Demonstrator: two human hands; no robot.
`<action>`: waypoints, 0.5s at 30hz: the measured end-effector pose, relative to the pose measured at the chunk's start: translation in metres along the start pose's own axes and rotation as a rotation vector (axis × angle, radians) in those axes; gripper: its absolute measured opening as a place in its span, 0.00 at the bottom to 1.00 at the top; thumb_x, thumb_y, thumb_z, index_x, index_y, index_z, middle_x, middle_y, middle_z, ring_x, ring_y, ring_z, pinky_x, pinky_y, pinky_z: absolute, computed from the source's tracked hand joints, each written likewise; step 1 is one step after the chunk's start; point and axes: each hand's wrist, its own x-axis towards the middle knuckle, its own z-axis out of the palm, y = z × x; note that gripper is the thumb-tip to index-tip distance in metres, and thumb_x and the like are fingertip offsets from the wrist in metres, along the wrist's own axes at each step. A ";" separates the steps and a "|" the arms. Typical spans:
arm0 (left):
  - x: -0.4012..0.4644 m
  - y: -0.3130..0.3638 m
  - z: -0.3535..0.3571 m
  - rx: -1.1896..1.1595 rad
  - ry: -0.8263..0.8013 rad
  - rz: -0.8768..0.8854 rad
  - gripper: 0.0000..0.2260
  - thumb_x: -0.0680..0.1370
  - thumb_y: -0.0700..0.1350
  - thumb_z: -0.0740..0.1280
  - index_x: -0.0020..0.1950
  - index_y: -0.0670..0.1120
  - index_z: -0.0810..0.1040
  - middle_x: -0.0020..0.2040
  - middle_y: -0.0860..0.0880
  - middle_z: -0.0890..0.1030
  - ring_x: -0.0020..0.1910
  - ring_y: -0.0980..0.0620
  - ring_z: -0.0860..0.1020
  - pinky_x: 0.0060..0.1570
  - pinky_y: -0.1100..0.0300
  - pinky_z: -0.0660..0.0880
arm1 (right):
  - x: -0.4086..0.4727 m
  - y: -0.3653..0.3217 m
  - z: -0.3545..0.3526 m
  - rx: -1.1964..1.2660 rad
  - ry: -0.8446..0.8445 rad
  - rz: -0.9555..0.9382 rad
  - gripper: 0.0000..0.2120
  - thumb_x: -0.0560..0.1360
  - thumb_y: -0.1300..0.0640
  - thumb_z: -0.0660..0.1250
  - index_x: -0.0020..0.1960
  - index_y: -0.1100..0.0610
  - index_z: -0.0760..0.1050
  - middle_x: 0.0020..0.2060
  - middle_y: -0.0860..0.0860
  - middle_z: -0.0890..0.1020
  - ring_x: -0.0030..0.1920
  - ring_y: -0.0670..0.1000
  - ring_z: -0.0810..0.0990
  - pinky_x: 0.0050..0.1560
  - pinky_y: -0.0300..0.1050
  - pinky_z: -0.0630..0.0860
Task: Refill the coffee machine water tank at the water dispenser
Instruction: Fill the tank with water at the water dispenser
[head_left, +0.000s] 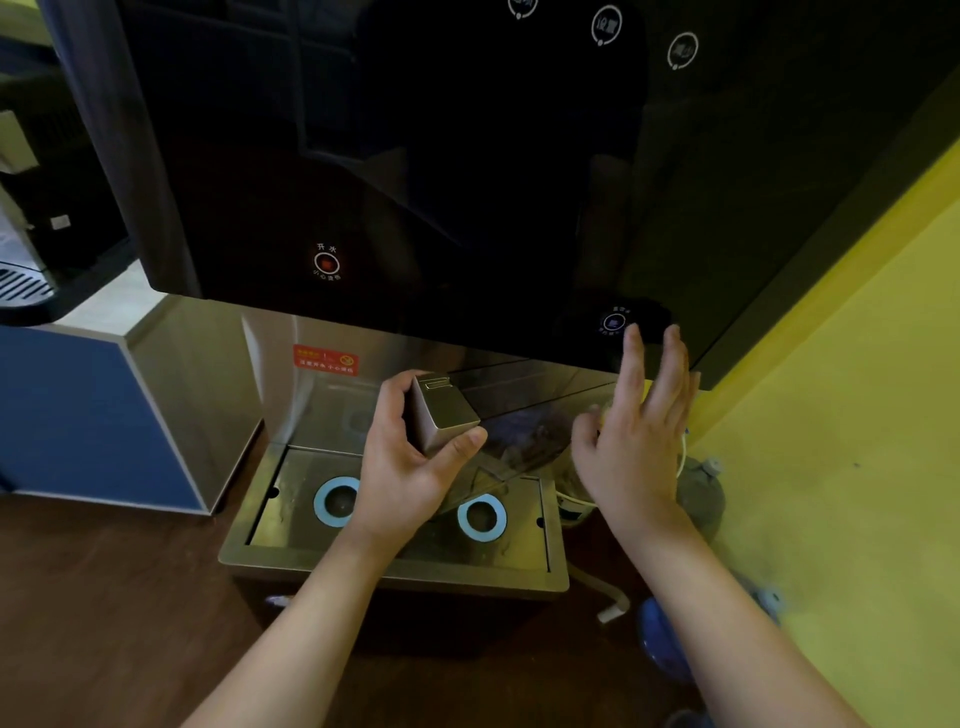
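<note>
My left hand (410, 462) holds the water tank (485, 441) up under the black front panel (467, 156) of the water dispenser (291, 384). My grip closes on the tank's metallic block-shaped top corner (441, 410): fingers curl round its far-left side and my thumb presses along its near edge. The clear body of the tank stretches away to the right of that grip, tilted, and I can see through it to the steel back wall behind. Whether there is water in it I cannot tell.

My right hand (639, 441) holds nothing. Its grip is wide, fingers spread and straight, fingertips (634, 338) reaching up to the lower edge of the black panel, just below the blue-lit button (614, 322). I cannot tell whether a fingertip touches the button. The tank lies between my two hands, its right end close to my right thumb.

Below my left grip sits the steel drip tray (395, 566), with two blue-ringed drains, one (335, 500) just left of my left wrist and one (482, 517) just right of it. Up and to the left of my left grip glows a red-lit button (327, 263), and a red warning sticker (325, 359) sits on the steel wall under it. To the right of my right grip runs a yellow wall (857, 441).
</note>
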 end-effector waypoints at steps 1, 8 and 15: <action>-0.001 0.000 -0.002 0.000 -0.004 -0.003 0.33 0.68 0.57 0.76 0.67 0.47 0.68 0.56 0.48 0.77 0.56 0.44 0.80 0.57 0.42 0.78 | -0.004 0.001 -0.001 0.044 0.036 -0.067 0.34 0.73 0.60 0.66 0.77 0.59 0.58 0.74 0.63 0.59 0.75 0.63 0.60 0.72 0.63 0.62; -0.015 0.007 -0.024 0.028 -0.008 -0.021 0.31 0.70 0.52 0.76 0.67 0.43 0.69 0.59 0.47 0.79 0.60 0.47 0.79 0.60 0.44 0.76 | -0.003 -0.003 0.002 0.157 -0.466 -0.464 0.31 0.77 0.49 0.66 0.77 0.53 0.59 0.76 0.51 0.61 0.76 0.52 0.59 0.75 0.49 0.60; -0.030 0.010 -0.065 0.000 -0.004 -0.123 0.32 0.69 0.55 0.78 0.68 0.48 0.70 0.63 0.46 0.78 0.63 0.40 0.78 0.58 0.34 0.75 | 0.013 -0.048 0.018 0.117 -0.786 -0.535 0.45 0.75 0.41 0.67 0.80 0.49 0.42 0.80 0.47 0.47 0.76 0.43 0.39 0.72 0.39 0.34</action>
